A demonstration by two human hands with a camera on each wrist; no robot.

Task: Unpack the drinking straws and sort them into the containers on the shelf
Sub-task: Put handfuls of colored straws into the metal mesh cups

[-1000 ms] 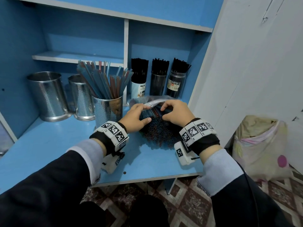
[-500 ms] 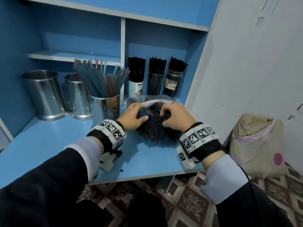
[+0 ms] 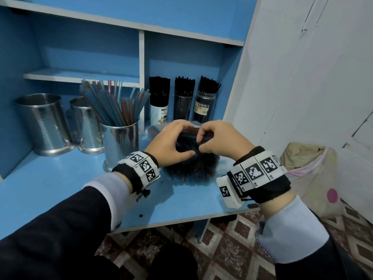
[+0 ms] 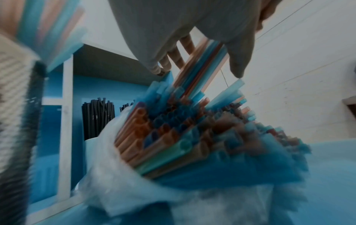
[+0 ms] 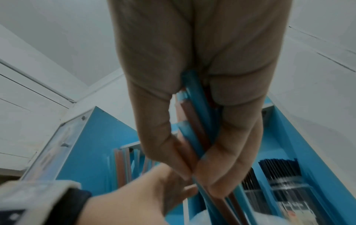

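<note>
Centre frame, I'm mid-unpack: my right hand (image 3: 217, 138) pinches a small bunch of straws (image 5: 194, 121) between thumb and fingers, pulling from the open bag (image 4: 119, 179); my left hand (image 3: 171, 144) curls round them too. Next, I reckon: lift clear, drop into the perforated cup (image 3: 121, 146) left of centre.

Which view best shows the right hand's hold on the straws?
The right wrist view: the right hand's fingers curl round a few blue and brown plastic straws. The head view shows only its back; the left wrist view shows blurred fingertips.
</note>
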